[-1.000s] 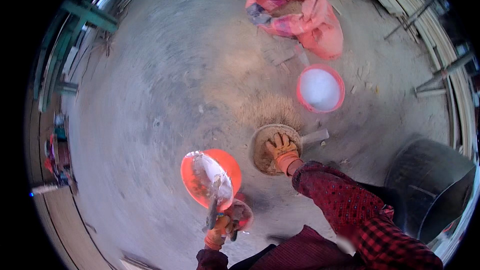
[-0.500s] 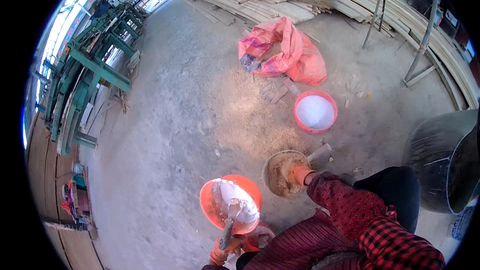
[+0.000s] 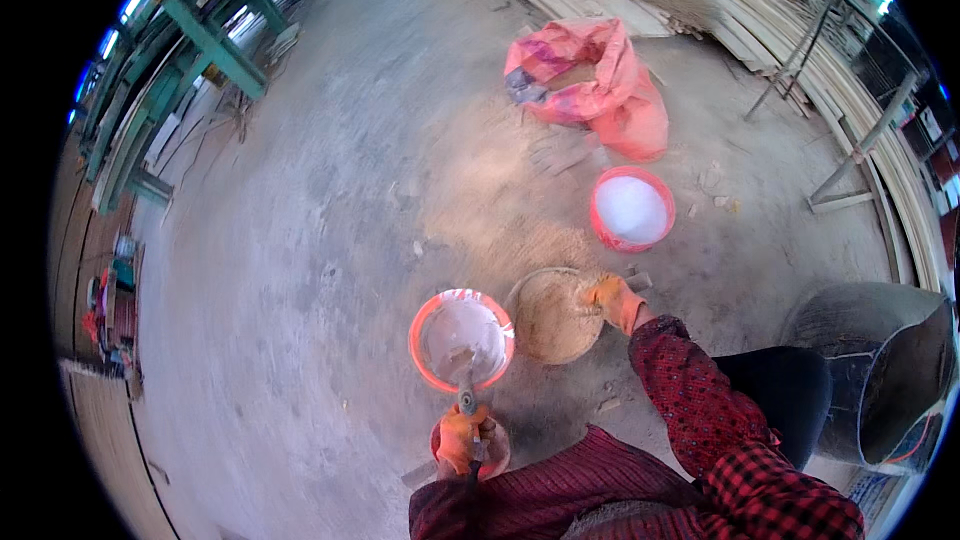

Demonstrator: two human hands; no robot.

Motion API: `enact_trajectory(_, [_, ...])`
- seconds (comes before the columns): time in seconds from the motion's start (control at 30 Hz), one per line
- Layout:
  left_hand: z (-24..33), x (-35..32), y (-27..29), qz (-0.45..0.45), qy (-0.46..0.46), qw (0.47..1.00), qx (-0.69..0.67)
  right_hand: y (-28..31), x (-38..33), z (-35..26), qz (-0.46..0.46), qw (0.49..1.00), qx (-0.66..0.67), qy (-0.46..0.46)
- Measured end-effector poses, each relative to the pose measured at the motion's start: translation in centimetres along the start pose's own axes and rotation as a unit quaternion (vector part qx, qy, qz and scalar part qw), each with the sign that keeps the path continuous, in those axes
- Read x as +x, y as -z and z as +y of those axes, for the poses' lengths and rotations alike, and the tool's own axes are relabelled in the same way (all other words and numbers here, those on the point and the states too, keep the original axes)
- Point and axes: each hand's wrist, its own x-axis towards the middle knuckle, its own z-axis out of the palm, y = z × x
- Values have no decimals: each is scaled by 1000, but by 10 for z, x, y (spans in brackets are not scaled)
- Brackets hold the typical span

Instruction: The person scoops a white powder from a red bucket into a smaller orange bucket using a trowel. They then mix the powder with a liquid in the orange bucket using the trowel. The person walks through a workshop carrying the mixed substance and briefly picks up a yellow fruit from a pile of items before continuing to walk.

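Far left: green metal frames stand along the edge of the concrete floor, well apart from the work.

Left hand, in an orange glove, is wrapped tight around the handle of a trowel. The blade end reaches up into the orange bucket, which holds a whitish, wet-looking mix. The hand sits just below the bucket's near rim, above a smaller round orange thing (mostly hidden by the glove; kind cannot be told).

Just right of the bucket, close beside it: a shallow round pan filled with tan, sandy material. Right hand, also orange-gloved, grips the pan's far right rim, fingers curled over the edge. The sleeve behind it is red and dark plaid.

Up and right of the pan, apart from it: a second orange bucket with white contents. Beyond that, a pink-orange sack lies slumped open on the floor.

Far right: a large dark drum on its side, near the person's knee. Pale planks are stacked along the upper right edge.
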Motion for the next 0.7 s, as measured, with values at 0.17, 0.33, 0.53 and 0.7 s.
enact_trajectory(0.17, [-14, 13, 15, 33, -5, 998, 50, -86, -4, -57, -143, 971, 175, 83])
enact_trajectory(0.33, [-11, 0, 17, 47, -4, 999, 9, -184, -22, -120, -144, 927, -319, 133])
enact_trajectory(0.53, [-5, 6, 7, 30, -28, 995, 89, -81, 35, -57, -61, 798, -597, -60])
enact_trajectory(0.7, [-12, -18, 31, 54, -14, 997, 62, -129, -14, 33, -45, 722, -686, 76])
